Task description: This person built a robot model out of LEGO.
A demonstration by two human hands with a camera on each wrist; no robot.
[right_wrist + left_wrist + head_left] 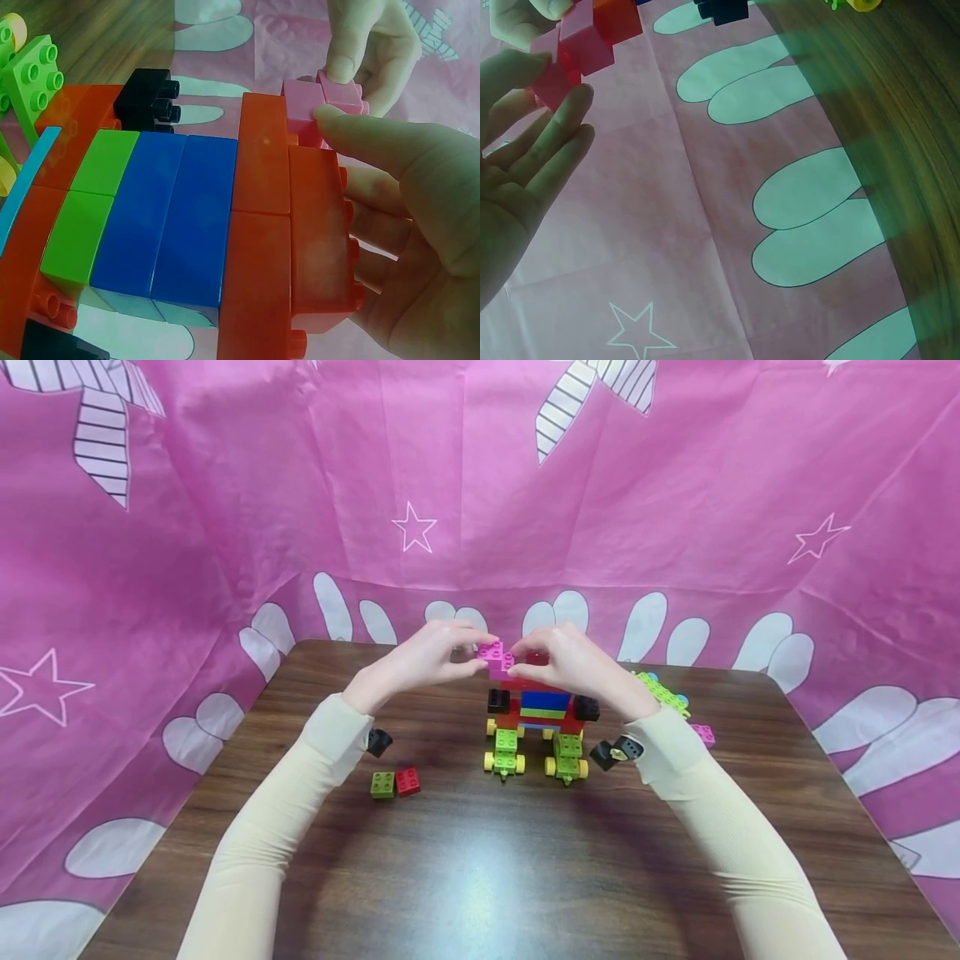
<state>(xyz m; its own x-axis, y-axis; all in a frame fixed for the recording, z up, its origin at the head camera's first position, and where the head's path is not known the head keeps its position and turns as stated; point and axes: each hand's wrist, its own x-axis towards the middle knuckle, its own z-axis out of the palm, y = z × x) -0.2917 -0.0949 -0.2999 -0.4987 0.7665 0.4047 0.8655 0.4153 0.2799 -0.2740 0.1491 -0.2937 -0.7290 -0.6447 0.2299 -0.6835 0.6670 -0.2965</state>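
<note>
A toy brick build with a blue middle (545, 702) and red bricks (262, 157) above stands toward the back of the table. Black bricks (498, 700) jut from its sides, and lime wheeled bases (506, 752) with yellow wheels are at its front. At its top left corner, my left hand (442, 652) pinches an upper pink brick (491, 651) between thumb and fingers. A second pink brick (301, 105) sits directly below. My right hand (566, 660) holds that one, thumb against its face, its other fingers behind the red bricks and partly hidden.
A lime brick (382, 785) and a red brick (408, 782) lie side by side at the left. Behind my right forearm are a lime wheeled plate (660, 693) and a pink brick (702, 735). A pink patterned cloth (487, 527) hangs around the table (480, 877).
</note>
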